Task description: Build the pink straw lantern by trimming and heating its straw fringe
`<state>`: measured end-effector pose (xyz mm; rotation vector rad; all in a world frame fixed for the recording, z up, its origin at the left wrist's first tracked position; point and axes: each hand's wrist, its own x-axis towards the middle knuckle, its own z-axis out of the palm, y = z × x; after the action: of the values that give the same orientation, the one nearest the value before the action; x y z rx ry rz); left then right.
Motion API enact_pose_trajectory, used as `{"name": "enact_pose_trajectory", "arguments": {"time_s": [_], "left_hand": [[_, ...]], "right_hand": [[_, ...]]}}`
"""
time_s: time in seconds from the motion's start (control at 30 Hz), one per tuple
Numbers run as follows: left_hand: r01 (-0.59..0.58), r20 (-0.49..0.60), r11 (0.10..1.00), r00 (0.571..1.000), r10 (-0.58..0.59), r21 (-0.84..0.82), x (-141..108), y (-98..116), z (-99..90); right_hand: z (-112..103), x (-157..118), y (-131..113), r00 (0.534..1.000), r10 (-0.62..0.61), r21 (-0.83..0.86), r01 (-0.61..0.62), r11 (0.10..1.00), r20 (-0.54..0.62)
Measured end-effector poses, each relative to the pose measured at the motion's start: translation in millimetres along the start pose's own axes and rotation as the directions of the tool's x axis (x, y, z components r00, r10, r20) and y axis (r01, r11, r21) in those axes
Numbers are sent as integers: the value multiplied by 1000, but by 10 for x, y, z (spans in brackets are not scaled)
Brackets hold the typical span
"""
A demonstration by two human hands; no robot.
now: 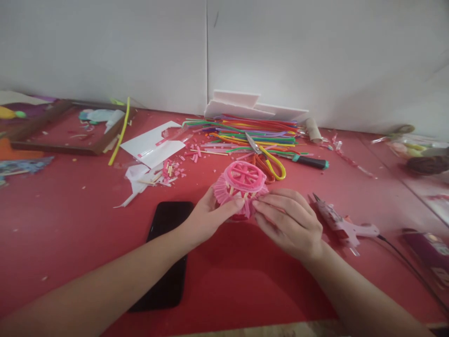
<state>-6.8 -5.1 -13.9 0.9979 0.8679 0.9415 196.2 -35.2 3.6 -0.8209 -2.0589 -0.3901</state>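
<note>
the left hand (206,215) has its thumb across the near side of a pink craft piece (240,188), the other fingers partly hidden behind it, closed around it. the right hand (291,222) has its fingers drawn together, pinching the right edge of the piece's frill (220,191). the piece, with its round, spoked top, sits between both hands over the red table (228,285); i cannot tell whether it touches the surface. scissors (261,150) and pipe cleaners (256,135) lie beyond, a glue gun (345,228) to the right, a black phone (164,285) beneath the left forearm.
</note>
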Motion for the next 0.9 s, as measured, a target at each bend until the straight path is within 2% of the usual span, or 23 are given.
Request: {"name": "enact_pose_trajectory", "arguments": {"time_s": [0.4, 0.67, 0.9], "left_hand": [[-14, 45, 999, 999, 13, 30, 0, 35, -1], [-15, 120, 1000, 993, 16, -12, 6, 77, 26], [-2, 120, 1000, 993, 4, -11, 4, 56, 13]], "right_hand": [[25, -25, -52, 996, 82, 69, -80, 994, -36], [57, -12, -42, 997, 60, 47, -57, 997, -52], [68, -33, -70, 995, 68, 27, -66, 997, -76]]}}
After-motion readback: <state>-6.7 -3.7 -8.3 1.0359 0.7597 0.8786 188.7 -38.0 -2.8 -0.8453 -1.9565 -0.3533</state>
